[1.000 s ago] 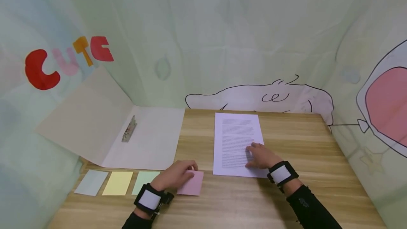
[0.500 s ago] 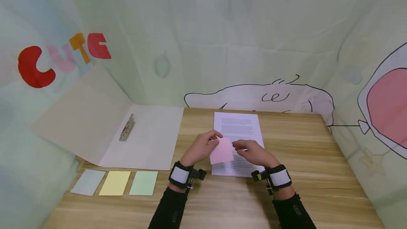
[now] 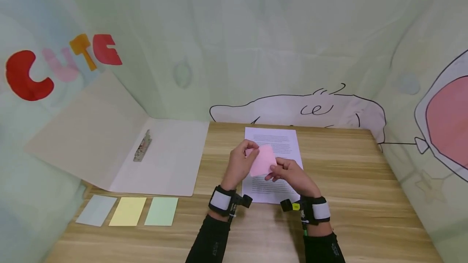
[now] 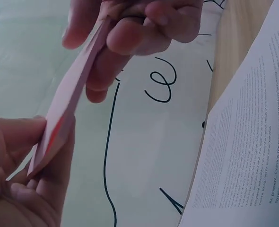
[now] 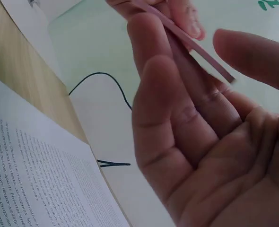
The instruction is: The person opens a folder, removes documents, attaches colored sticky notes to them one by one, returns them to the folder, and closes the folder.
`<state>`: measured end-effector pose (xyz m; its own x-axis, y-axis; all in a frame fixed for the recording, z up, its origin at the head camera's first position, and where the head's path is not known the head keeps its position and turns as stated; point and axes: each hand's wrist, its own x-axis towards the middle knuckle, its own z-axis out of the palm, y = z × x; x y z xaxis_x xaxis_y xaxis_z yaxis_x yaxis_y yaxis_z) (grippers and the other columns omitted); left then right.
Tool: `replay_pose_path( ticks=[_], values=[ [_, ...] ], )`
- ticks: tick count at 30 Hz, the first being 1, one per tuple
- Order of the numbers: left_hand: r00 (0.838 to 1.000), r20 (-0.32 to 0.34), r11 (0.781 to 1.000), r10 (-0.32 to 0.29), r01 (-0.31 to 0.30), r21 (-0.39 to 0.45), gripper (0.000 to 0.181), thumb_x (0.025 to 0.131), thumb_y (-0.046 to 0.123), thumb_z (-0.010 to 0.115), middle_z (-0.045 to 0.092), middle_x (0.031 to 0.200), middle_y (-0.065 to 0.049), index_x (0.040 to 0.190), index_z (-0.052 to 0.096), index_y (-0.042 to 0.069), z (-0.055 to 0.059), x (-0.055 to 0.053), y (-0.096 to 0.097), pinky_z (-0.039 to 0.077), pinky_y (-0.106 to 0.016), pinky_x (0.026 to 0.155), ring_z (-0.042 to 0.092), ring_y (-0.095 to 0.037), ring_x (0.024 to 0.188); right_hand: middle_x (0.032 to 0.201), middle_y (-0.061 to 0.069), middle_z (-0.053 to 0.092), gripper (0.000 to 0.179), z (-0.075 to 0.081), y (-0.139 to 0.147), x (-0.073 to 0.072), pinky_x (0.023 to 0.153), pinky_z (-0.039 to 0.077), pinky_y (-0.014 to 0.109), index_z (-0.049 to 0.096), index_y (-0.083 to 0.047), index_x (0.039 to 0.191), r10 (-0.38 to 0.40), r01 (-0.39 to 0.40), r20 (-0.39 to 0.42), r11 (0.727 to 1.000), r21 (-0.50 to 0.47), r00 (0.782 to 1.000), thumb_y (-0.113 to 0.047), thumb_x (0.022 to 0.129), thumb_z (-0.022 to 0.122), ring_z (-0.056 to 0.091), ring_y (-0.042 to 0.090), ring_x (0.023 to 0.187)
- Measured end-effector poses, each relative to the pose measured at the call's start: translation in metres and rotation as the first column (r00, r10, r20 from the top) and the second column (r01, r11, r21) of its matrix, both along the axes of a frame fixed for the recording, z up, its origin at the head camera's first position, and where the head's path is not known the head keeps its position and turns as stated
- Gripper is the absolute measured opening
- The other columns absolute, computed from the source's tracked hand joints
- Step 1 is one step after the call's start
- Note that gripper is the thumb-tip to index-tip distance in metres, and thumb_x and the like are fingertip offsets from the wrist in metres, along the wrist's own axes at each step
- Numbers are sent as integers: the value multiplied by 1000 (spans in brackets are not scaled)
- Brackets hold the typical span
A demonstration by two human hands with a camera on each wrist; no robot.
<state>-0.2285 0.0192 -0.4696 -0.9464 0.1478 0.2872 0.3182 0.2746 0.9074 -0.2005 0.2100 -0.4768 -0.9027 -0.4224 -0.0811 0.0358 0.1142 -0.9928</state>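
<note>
Head view | left hand (image 3: 239, 165) pinches the pink pad (image 3: 263, 161) | right hand (image 3: 296, 177) touches it with its fingers, thumb apart | pad is up above the paper (image 3: 271, 195) on the counter (image 3: 358, 182) | grey square (image 3: 96, 210), yellow square (image 3: 127, 212), green square (image 3: 161, 211) sit near the open folder (image 3: 172, 161)

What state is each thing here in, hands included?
Folder: open
Clip: unclear whether open or shut
Pink pad: held up
Paper: flat, printed
Grey square: flat
Yellow square: flat
Green square: flat
Left hand: pinching pink pad
Right hand: at pink pad, grip unclear
</note>
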Motion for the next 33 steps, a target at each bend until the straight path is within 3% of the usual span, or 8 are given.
replay_pose_path(
  ticks=[2,5,6,9,12,20,28,33],
  values=[
    [1000,-15,999,-11,11,-31,8,90,9,64,63,101,-5,98,64,8,1,2,3,44,-25,64,53,-17,81,98,21,67,39,0,0,-1,78,51,41,58,6,119,-27,27,-10,1000,2,1000,-25,99,51,64,24,86],
    [985,-168,979,-28,-6,-202,9,87,11,69,60,116,-7,96,68,9,0,5,7,48,-34,83,55,-22,103,94,16,69,38,1,-1,-4,74,52,35,60,7,116,-108,108,-27,994,16,994,-25,99,51,65,22,84],
    [968,-246,962,-44,-26,-271,10,85,11,71,59,120,-8,94,69,9,0,6,8,46,-38,90,53,-24,110,95,15,69,37,1,-2,-4,74,53,34,60,8,115,-133,133,-28,991,16,991,-24,99,51,66,21,84],
    [888,-446,892,-113,-106,-438,10,80,13,76,58,123,-9,89,73,11,-3,9,9,40,-41,98,50,-26,117,98,15,67,34,-1,-4,-5,73,53,33,60,9,114,-197,197,-24,980,15,980,-19,99,51,65,20,83],
    [851,-484,862,-202,-79,-501,16,78,16,78,60,121,-8,91,73,9,-5,10,9,40,-38,98,51,-24,116,96,11,65,31,-1,-6,-6,72,53,31,60,11,111,-243,244,-38,969,21,969,-16,99,50,62,17,81],
    [869,-430,846,-247,-24,-533,32,78,21,79,60,120,-7,105,71,7,-6,8,8,41,-29,97,53,-21,113,86,5,61,29,0,-7,-9,70,49,30,59,10,107,-271,276,-79,960,57,959,-16,99,49,58,22,79],
    [887,-382,841,-259,13,-541,18,87,18,69,61,117,-5,102,74,9,-3,6,7,43,-29,95,55,-19,109,97,11,64,38,-1,-4,-10,81,48,47,56,8,120,-242,251,-113,965,75,964,-22,96,56,55,39,94],
    [890,-379,821,-255,-8,-571,16,93,14,61,65,113,-4,104,70,7,0,7,9,43,-29,95,58,-18,106,100,20,61,37,-4,-4,-8,77,49,43,54,7,121,-198,208,-124,976,68,972,-17,94,60,57,29,88]
  ],
)
